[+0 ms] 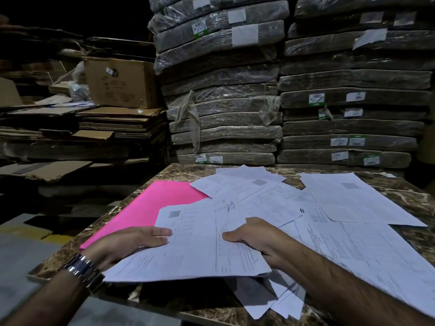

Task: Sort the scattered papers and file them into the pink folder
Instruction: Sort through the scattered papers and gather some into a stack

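Observation:
A pink folder (150, 205) lies shut on the left part of the brown marble table (169, 171). Several white printed papers (353, 198) are scattered over the table's middle and right, some overlapping the folder's right edge. A small stack of sheets (195, 250) is lifted slightly above the table near me. My left hand (131, 241) grips the stack's left edge, thumb on top. My right hand (254, 236) grips its right side, thumb pressed on the top sheet. A metal watch (84, 269) is on my left wrist.
Tall piles of plastic-wrapped flat packs (223, 90) stand right behind the table. Flattened cardboard (98, 121) and a brown box (120, 82) are stacked at the back left. Some papers (277, 300) hang over the table's near edge. The floor at left is dark.

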